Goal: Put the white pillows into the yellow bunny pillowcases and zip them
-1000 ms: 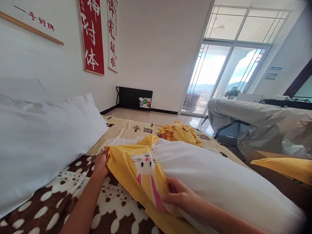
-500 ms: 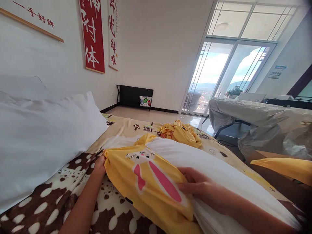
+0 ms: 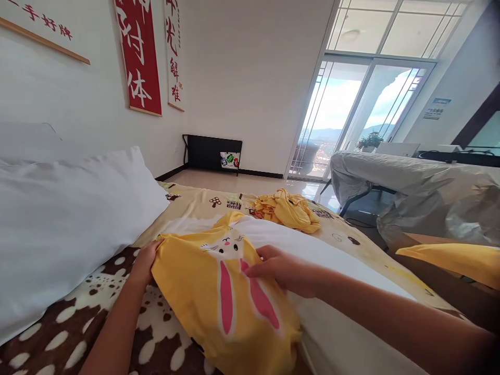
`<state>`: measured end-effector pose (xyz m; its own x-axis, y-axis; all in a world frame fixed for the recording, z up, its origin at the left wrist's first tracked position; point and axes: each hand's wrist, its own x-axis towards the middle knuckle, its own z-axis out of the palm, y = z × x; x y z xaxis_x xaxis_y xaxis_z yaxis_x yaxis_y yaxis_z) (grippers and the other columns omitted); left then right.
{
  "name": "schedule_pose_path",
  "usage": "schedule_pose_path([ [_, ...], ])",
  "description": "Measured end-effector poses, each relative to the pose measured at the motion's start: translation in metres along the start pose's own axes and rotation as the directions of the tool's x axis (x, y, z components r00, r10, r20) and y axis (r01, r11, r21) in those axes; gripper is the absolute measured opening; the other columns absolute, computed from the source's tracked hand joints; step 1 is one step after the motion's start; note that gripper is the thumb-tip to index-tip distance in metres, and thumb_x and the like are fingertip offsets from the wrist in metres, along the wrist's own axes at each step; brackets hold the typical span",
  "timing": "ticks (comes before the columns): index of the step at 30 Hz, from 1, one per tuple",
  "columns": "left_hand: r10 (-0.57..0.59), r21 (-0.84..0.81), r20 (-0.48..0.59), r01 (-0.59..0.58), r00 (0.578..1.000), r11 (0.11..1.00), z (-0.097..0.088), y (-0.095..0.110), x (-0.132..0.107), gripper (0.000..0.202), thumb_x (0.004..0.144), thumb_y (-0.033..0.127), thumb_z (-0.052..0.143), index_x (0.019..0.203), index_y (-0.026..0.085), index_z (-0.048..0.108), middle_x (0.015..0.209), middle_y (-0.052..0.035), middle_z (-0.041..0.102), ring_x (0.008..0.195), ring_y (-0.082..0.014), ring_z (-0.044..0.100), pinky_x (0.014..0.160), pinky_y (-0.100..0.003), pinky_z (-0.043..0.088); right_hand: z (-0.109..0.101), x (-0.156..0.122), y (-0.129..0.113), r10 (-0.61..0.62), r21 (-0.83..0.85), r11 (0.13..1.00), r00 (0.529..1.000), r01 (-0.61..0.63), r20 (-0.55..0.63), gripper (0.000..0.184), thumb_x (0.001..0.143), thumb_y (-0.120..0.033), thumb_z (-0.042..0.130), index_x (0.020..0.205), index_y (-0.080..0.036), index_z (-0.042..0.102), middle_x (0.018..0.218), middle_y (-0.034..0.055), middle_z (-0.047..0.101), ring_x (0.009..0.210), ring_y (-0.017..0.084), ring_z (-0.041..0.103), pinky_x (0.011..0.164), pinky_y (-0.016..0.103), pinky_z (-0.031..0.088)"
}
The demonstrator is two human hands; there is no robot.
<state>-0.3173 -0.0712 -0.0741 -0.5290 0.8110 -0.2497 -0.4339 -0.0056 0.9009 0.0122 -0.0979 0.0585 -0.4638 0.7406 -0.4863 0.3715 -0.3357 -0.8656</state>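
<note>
A yellow pillowcase (image 3: 191, 291) with a white rabbit face and pink ears lies partly over a white pillow (image 3: 332, 260). My left hand (image 3: 146, 262) is closed on the pillowcase's upper left corner. Pinched between the thumb and fingers of my right hand (image 3: 287, 270) is the cloth beside the rabbit's right-hand ear. The pillow stretches beneath my right forearm toward the lower right. How far it reaches into the pillowcase is hidden.
Another white pillow (image 3: 74, 224) fills the left side of the bed. Beyond, crumpled yellow cloth (image 3: 291, 211) lies on the patterned blanket (image 3: 207, 200). At right stands a plastic-covered table (image 3: 390, 166) and a cardboard box (image 3: 429, 271) with yellow cloth on it.
My right hand has moved left and up across the pillowcase to the ear's upper end. The rabbit's folded left ear has straightened out. My left hand keeps its corner.
</note>
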Motion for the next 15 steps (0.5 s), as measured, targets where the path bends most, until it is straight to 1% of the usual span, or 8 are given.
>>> schedule_pose_path([
  [3,0.076,0.097,-0.051,-0.071,0.996,0.993,0.0,-0.005,-0.003,0.002,0.074,0.016,0.066,0.072,0.016,0.064,0.052,0.0031,0.06,0.045,-0.0139,0.054,0.045,-0.021,0.039,0.024,0.032,-0.017,-0.049,-0.053,0.997,0.999,0.048,-0.017,0.01,0.067,-0.017,0.066,0.072,-0.021,0.058,0.076,0.0018,0.069,0.075,0.022,0.067,0.059,0.029,0.052],
  [5,0.113,0.13,-0.066,-0.103,0.991,0.986,0.0,-0.011,-0.001,0.004,0.074,0.013,0.065,0.072,0.016,0.065,0.053,0.0026,0.061,0.046,-0.013,0.054,0.045,-0.019,0.036,0.027,0.047,-0.029,-0.107,-0.094,0.99,0.992,0.1,-0.066,0.012,0.069,-0.014,0.063,0.063,-0.02,0.054,0.064,0.0007,0.064,0.064,0.019,0.065,0.053,0.027,0.049],
  [6,0.119,0.135,-0.067,-0.109,0.991,0.985,0.0,-0.015,0.001,0.005,0.074,0.011,0.065,0.072,0.016,0.065,0.053,0.002,0.062,0.047,-0.013,0.054,0.045,-0.018,0.036,0.023,0.052,-0.034,-0.148,-0.108,0.985,0.983,0.137,-0.106,0.014,0.07,-0.014,0.062,0.061,-0.019,0.053,0.061,-0.0003,0.061,0.059,0.017,0.062,0.051,0.026,0.047],
  [7,0.119,0.132,-0.065,-0.109,0.991,0.985,0.001,-0.018,0.002,0.006,0.074,0.011,0.065,0.073,0.016,0.065,0.054,0.0014,0.062,0.047,-0.0132,0.055,0.045,-0.018,0.036,0.016,0.054,-0.039,-0.198,-0.113,0.977,0.969,0.182,-0.15,0.016,0.072,-0.015,0.062,0.061,-0.019,0.051,0.059,-0.0013,0.06,0.056,0.015,0.06,0.05,0.024,0.046],
  [9,0.104,0.108,-0.05,-0.098,0.993,0.989,0.004,-0.023,0.005,0.007,0.077,0.01,0.062,0.078,0.016,0.066,0.056,0.0003,0.063,0.049,-0.0136,0.057,0.046,-0.018,0.038,-0.009,0.055,-0.045,-0.271,-0.105,0.962,0.93,0.253,-0.249,0.018,0.076,-0.018,0.061,0.061,-0.019,0.051,0.058,-0.0023,0.058,0.054,0.011,0.057,0.051,0.022,0.045],
  [11,0.086,0.063,-0.033,-0.084,0.996,0.994,0.008,-0.025,0.007,0.009,0.081,0.011,0.059,0.083,0.017,0.066,0.058,0.0001,0.064,0.049,-0.0128,0.058,0.047,-0.018,0.041,-0.039,0.052,-0.042,-0.269,-0.109,0.963,0.906,0.246,-0.326,0.017,0.075,-0.02,0.064,0.063,-0.018,0.052,0.059,-0.0013,0.058,0.054,0.011,0.056,0.051,0.021,0.045],
  [13,0.056,0.009,-0.022,-0.056,0.998,0.998,0.012,-0.022,0.006,0.01,0.083,0.011,0.057,0.085,0.017,0.064,0.058,0.0003,0.064,0.047,-0.0116,0.058,0.047,-0.017,0.042,-0.062,0.048,-0.031,-0.165,-0.129,0.983,0.942,0.132,-0.292,0.022,0.07,-0.026,0.071,0.063,-0.017,0.052,0.059,-0.0007,0.059,0.054,0.011,0.056,0.05,0.021,0.045],
  [15,-0.002,-0.046,0.004,0.003,1.0,0.999,0.014,-0.016,0.002,0.009,0.085,0.013,0.055,0.086,0.015,0.064,0.059,-0.0011,0.065,0.047,-0.0121,0.059,0.047,-0.018,0.045,-0.073,0.045,-0.017,-0.052,-0.175,0.984,0.983,0.02,-0.176,0.029,0.066,-0.038,0.076,0.066,-0.017,0.055,0.065,0.0006,0.063,0.058,0.012,0.058,0.051,0.022,0.046],
])
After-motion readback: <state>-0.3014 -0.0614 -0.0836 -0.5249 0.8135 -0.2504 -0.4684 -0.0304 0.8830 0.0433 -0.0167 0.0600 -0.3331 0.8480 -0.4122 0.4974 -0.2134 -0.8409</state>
